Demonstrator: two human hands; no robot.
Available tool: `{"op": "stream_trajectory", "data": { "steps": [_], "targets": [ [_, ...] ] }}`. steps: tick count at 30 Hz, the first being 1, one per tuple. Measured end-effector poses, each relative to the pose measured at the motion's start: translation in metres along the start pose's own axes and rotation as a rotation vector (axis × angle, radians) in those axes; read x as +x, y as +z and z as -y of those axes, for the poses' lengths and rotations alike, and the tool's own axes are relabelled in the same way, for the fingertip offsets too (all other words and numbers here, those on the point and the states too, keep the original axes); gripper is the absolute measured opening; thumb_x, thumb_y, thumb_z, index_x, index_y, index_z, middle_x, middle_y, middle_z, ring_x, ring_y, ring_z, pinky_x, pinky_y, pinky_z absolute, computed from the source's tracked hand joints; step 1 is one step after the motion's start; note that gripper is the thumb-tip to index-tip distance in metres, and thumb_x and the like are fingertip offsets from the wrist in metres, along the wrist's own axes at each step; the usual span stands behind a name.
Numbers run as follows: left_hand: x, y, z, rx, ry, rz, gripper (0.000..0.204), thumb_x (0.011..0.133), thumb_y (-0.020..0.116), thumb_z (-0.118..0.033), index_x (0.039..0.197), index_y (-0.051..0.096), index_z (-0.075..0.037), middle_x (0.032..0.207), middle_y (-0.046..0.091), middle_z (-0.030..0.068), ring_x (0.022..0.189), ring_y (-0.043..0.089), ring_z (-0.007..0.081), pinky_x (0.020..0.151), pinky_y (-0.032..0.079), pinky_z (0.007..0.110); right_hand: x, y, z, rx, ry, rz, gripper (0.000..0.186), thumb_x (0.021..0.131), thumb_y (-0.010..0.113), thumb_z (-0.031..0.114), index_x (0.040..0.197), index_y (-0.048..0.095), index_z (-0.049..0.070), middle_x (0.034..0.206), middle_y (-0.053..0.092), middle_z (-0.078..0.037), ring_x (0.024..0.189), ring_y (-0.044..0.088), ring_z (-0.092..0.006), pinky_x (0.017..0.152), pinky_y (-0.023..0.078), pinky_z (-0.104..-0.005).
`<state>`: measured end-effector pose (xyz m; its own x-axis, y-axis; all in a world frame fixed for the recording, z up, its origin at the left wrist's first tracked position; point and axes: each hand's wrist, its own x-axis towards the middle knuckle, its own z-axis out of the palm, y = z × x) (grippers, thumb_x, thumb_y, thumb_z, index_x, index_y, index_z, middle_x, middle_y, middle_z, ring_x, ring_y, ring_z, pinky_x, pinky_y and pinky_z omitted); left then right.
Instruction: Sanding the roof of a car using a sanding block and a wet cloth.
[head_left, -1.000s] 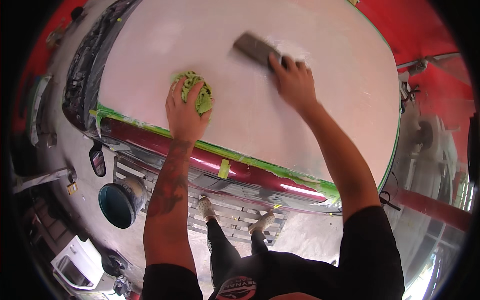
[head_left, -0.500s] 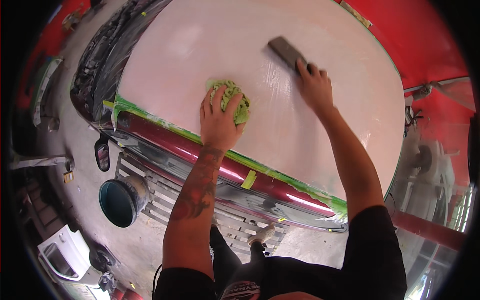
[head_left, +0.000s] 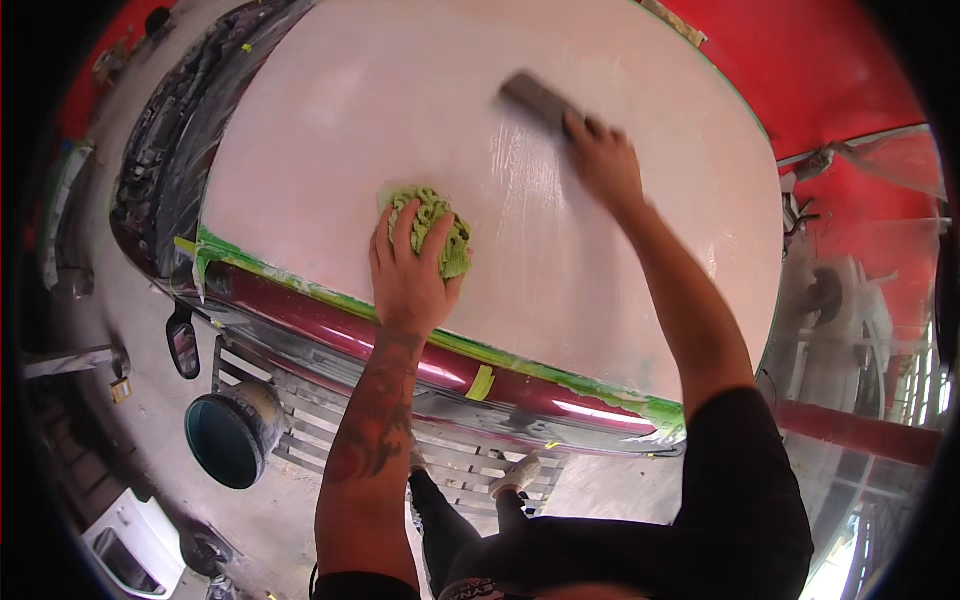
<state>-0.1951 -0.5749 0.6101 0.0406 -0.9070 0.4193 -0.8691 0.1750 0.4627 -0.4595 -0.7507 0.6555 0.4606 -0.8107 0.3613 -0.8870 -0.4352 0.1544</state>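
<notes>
A car roof (head_left: pixel 330 130) with a pale pinkish surface fills the upper middle, and a wet, shiny streak runs down its centre. My left hand (head_left: pixel 412 285) rests on the roof with its fingers curled over a crumpled green cloth (head_left: pixel 432 222). Farther off and to the right, my right hand (head_left: pixel 608 168) grips one end of a long dark sanding block (head_left: pixel 532 97). The block lies against the wet surface, slightly blurred by motion. Its underside is hidden.
Green masking tape (head_left: pixel 330 293) edges the roof above dark red trim (head_left: pixel 300 309). Below stand a bucket (head_left: pixel 225 440) and a slatted platform (head_left: pixel 450 463) under my feet. A side mirror (head_left: pixel 184 342) juts out at left. A white car door (head_left: pixel 135 545) lies lower left.
My right hand has slid the sanding block a little farther away across the roof. The left hand and cloth keep their place on the roof, while the whole view has shifted slightly.
</notes>
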Motion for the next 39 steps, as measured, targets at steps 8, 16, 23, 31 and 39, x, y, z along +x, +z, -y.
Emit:
{"op": "stream_trajectory", "data": {
  "steps": [8, 16, 23, 31, 39],
  "targets": [
    [-0.011, -0.011, 0.018, 0.054, -0.024, 0.065, 0.065, 0.072, 0.082, -0.022, 0.131, 0.056, -0.024, 0.145, 0.037, 0.0112, 0.137, 0.033, 0.0397, 0.109, 0.034, 0.055, -0.191, -0.046, 0.089, 0.21, -0.053, 0.21, 0.049, 0.089, 0.063, 0.019, 0.136, 0.059, 0.027, 0.137, 0.054, -0.014, 0.111, 0.057, -0.0345, 0.094, 0.045, -0.0514],
    [0.0, 0.003, 0.001, -0.007, 0.011, 0.035, 0.063, 0.071, 0.082, -0.026, 0.129, 0.057, -0.022, 0.144, 0.038, 0.0126, 0.136, 0.033, 0.0422, 0.108, 0.034, 0.058, -0.001, -0.009, -0.054, 0.036, 0.275, 0.116, 0.047, 0.092, 0.061, 0.022, 0.138, 0.052, 0.019, 0.127, 0.061, -0.014, 0.1, 0.061, -0.0416, 0.085, 0.052, -0.0481],
    [-0.01, -0.001, 0.016, 0.039, 0.004, 0.061, 0.063, 0.07, 0.083, -0.023, 0.128, 0.058, -0.021, 0.145, 0.038, 0.0127, 0.136, 0.033, 0.0429, 0.108, 0.035, 0.057, -0.179, -0.032, 0.048, 0.184, 0.149, 0.171, 0.059, 0.084, 0.072, 0.019, 0.14, 0.055, 0.023, 0.138, 0.053, -0.013, 0.116, 0.053, -0.0355, 0.096, 0.044, -0.048],
    [-0.001, -0.002, 0.008, 0.038, 0.032, 0.043, 0.057, 0.075, 0.079, -0.024, 0.128, 0.058, -0.02, 0.146, 0.038, 0.0139, 0.136, 0.033, 0.0439, 0.108, 0.035, 0.057, -0.065, 0.001, -0.109, 0.108, 0.336, 0.041, 0.045, 0.09, 0.062, 0.026, 0.134, 0.056, 0.017, 0.121, 0.063, -0.015, 0.094, 0.061, -0.0394, 0.08, 0.052, -0.049],
    [-0.009, -0.016, 0.023, 0.086, 0.03, 0.078, 0.061, 0.075, 0.075, -0.02, 0.132, 0.054, -0.018, 0.145, 0.039, 0.0169, 0.134, 0.035, 0.046, 0.108, 0.034, 0.059, -0.197, -0.028, 0.024, 0.142, 0.298, 0.111, 0.06, 0.083, 0.071, 0.023, 0.14, 0.054, 0.026, 0.135, 0.053, -0.014, 0.112, 0.056, -0.0366, 0.094, 0.047, -0.0487]
  ]
}}
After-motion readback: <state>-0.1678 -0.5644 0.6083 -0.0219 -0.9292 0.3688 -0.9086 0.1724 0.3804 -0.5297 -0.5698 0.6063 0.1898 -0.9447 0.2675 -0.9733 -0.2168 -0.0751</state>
